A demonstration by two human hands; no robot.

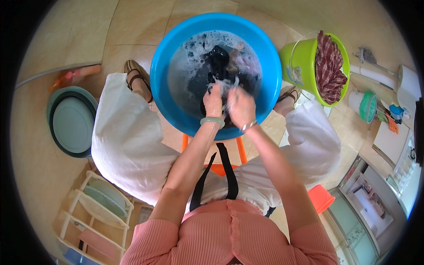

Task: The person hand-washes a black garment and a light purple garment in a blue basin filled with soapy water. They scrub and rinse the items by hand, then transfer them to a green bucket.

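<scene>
A large blue basin [157,75] holds cloudy, sudsy water with a soaked black cloth [217,62] bunched in it. My left hand [213,101], with a pale green bangle at the wrist, is closed on part of the cloth above the water. Close beside it, my right hand [241,106] is curled over the same wet bundle, its fingers partly smeared by motion. White suds and splashing water show between the two hands. Paler pinkish cloth [249,62] lies in the water at the basin's far right. Fingertips of both hands are hidden.
Right of the basin stands a lime green bucket [304,62] with a dark red checked cloth [330,68] over its rim. Stacked grey-green basins [73,126] sit at left, near a white rack [95,194]. An orange stool [242,150] is partly visible beneath me.
</scene>
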